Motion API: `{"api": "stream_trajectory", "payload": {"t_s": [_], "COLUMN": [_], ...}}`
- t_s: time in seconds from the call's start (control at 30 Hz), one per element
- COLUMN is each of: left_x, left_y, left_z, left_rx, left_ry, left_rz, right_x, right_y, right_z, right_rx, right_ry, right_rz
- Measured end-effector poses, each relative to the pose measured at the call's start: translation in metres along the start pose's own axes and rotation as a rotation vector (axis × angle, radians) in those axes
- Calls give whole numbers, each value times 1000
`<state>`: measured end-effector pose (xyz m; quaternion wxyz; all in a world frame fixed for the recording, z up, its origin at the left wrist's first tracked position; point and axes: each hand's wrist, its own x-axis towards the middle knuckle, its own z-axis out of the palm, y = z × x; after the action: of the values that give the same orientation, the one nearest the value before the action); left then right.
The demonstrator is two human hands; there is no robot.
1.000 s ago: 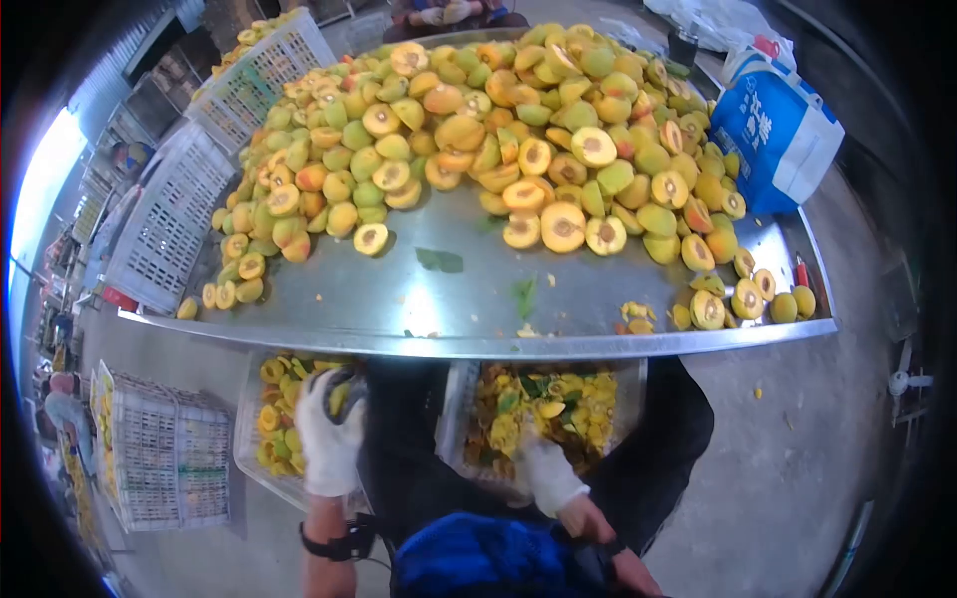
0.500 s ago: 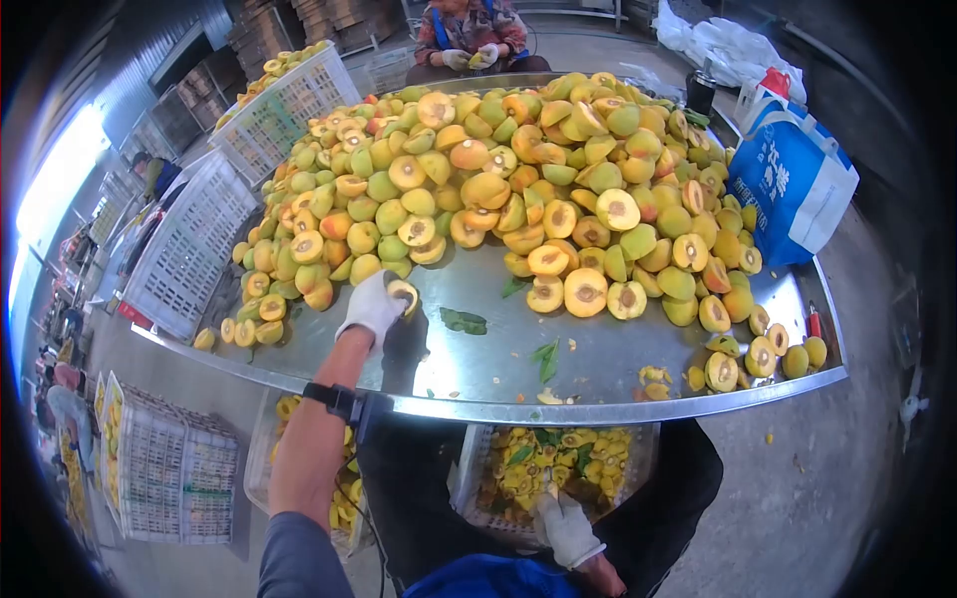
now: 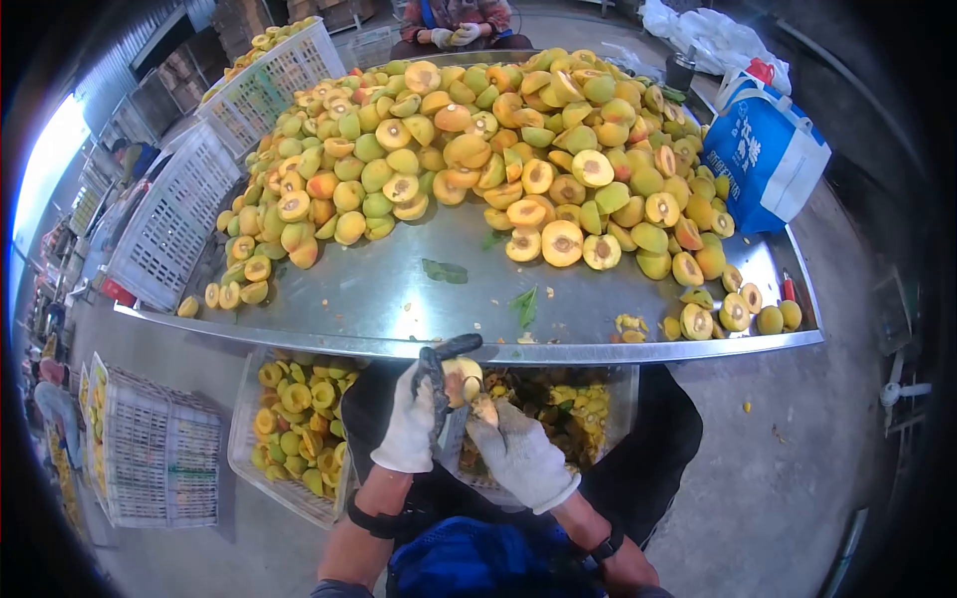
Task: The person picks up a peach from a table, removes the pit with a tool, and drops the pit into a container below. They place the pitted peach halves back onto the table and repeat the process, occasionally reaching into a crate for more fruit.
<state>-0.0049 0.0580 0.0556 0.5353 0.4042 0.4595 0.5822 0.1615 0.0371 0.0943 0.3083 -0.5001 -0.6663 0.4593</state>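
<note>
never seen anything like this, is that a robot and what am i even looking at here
No robot here: these are a person's own hands in pale gloves, seen by a camera worn on the head, looking forward and down. Every picture comes from that one camera, whose lens bends the edges.

The left hand, its glove dark around the fingers, holds a halved fruit. The right hand is close against it; whatever it grips is too small to make out.

Ahead is a metal table with a big heap of fruit, much of it cut, plus some green leaves and a blue and white bag. Across it sits another person, also gloved.
</note>
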Motion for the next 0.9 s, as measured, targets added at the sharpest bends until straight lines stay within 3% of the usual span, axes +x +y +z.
{"api": "stream_trajectory", "payload": {"t_s": [0.07,0.23,0.33,0.43,0.57,0.63,0.7,0.83,0.9], "left_x": [-7,-2,4,5,7,6,2,3,6], "left_y": [-7,-3,-5,1,6,-7,-10,-9,-16], "left_z": [2,21,23,23,29,34,45,47,41], "left_rx": [17,145,296,425,449,427,331,313,334], "left_ry": [-6,-109,-112,-125,-143,-27,95,68,30], "left_rz": [-65,116,220,202,203,190,116,111,160], "right_x": [-1,-2,-2,-3,-6,-7,-4,-5,-3], "right_y": [4,30,21,30,41,40,38,32,36], "right_z": [1,13,11,10,19,22,21,11,12], "right_rx": [-28,-64,-29,6,-75,-122,-148,-159,-25], "right_ry": [2,76,68,27,72,96,78,101,118], "right_rz": [24,-87,104,138,-3,-149,-123,-170,-112]}}
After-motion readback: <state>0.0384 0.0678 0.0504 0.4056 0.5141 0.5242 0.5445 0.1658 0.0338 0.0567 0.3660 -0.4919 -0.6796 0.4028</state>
